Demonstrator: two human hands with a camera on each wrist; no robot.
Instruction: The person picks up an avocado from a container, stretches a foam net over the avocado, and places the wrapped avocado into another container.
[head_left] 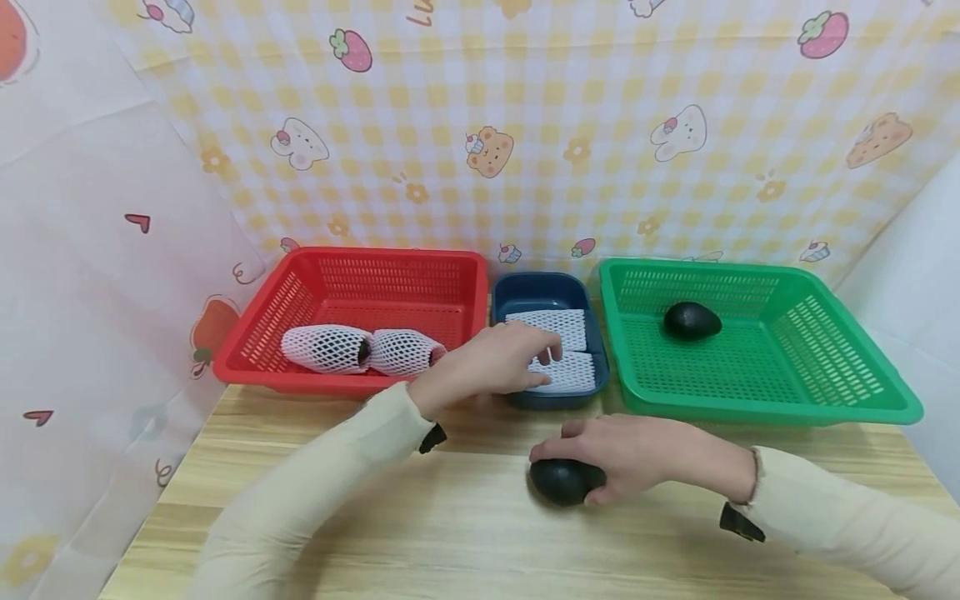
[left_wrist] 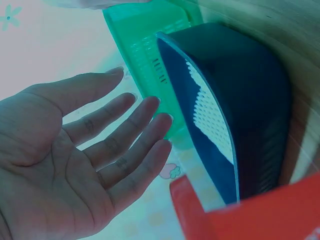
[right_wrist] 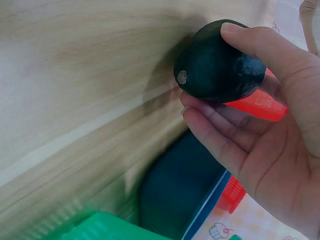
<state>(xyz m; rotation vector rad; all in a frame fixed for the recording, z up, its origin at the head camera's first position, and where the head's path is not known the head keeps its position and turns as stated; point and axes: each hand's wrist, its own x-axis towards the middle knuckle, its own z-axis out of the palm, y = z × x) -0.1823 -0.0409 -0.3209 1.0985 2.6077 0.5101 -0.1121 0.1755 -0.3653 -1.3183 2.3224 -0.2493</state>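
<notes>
My right hand [head_left: 637, 454] grips a dark, smooth avocado [head_left: 562, 483] low over the front of the table; in the right wrist view the thumb lies across the avocado [right_wrist: 215, 65] and the fingers curl beneath. Above the dark blue box [head_left: 540, 287] hovers my left hand [head_left: 498, 358], its fingers slightly bent and holding nothing. White foam net sleeves [head_left: 566, 372] lie flat in that box. From the left wrist, the left palm [left_wrist: 75, 160] faces the camera, apart from the box [left_wrist: 240, 90].
At the left stands a red basket [head_left: 405, 258] with two net-wrapped fruits [head_left: 326, 348] inside. The green basket [head_left: 750, 408] on the right holds another dark avocado [head_left: 692, 321]. Behind the wooden table [head_left: 450, 533] hangs a checked cloth [head_left: 480, 100].
</notes>
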